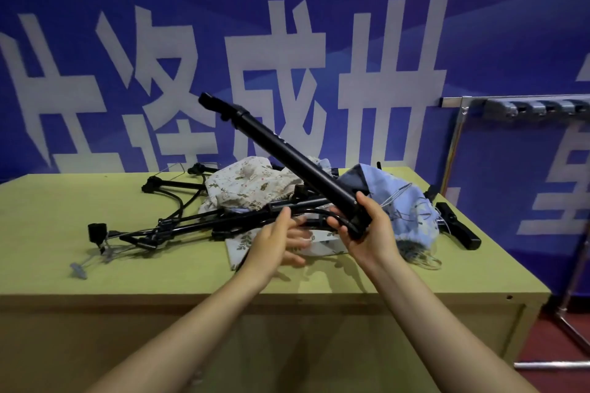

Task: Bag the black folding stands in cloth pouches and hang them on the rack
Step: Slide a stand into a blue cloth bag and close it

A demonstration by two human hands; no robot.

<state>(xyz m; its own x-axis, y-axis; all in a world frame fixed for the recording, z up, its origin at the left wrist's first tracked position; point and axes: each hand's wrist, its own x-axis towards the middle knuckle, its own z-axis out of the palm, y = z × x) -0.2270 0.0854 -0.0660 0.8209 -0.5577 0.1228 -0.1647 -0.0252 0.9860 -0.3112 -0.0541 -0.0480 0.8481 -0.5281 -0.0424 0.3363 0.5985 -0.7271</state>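
On the left of the yellow-green desk (95,277) lies a tangle of unfolded black stands (166,226), with a floral cloth pouch (252,185) heaped behind. The left hand (281,242) reaches in, fingers loosely spread and gripping nothing, though motion blur leaves that uncertain. The right hand (367,230) is wrapped around the base of a folded stand (287,150), tilted up and leftward. A blue pouch (405,201) lies just beside it; the rack (459,124) stands farther right. Best to open a pouch mouth wide first, then slide the stand in base-first.
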